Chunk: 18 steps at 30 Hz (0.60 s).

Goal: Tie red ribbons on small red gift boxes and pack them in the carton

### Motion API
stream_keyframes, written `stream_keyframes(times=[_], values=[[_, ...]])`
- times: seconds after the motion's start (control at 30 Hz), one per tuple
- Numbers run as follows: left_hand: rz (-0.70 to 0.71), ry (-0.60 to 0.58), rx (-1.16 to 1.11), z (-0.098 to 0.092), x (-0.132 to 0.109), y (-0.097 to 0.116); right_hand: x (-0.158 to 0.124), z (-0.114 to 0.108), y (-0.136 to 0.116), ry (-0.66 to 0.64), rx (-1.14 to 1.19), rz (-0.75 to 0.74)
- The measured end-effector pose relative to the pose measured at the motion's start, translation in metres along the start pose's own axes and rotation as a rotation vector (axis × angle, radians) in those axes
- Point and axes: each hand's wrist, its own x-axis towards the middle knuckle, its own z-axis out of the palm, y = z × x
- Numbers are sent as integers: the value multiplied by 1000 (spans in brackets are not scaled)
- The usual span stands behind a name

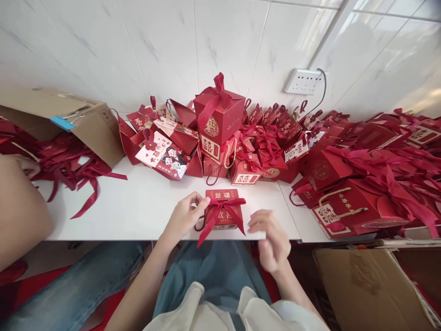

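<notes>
A small red gift box (223,220) with gold lettering lies on the white table in front of me. A dark red ribbon bow (225,206) is tied across its top, and its tails hang toward the table's near edge. My left hand (189,212) pinches the bow's left loop between thumb and fingertip. Just right of the box, my right hand (272,236) hovers apart from it, somewhat blurred, with bent fingers spread and nothing in them. A dark cord handle shows at the box's left side.
Behind stands a stack of red gift boxes (220,115) with bows. More red boxes (354,193) are heaped at right. A cardboard box (93,133) spills ribboned packets at left, beside another person's arm (22,211). A power strip (303,82) hangs on the wall.
</notes>
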Motion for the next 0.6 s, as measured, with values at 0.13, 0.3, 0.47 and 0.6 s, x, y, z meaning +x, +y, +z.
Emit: stream_keyframes(times=[0.13, 0.3, 0.47, 0.6], values=[[-6, 40, -40, 6, 1, 2, 18, 6, 22, -41, -64, 635], [24, 182, -86, 18, -4, -2, 23, 24, 36, -153, 150, 736], [40, 268, -93, 30, -10, -12, 17, 28, 38, -141, 231, 710], [64, 299, -77, 35, -8, -18, 16, 26, 39, -150, 250, 696]])
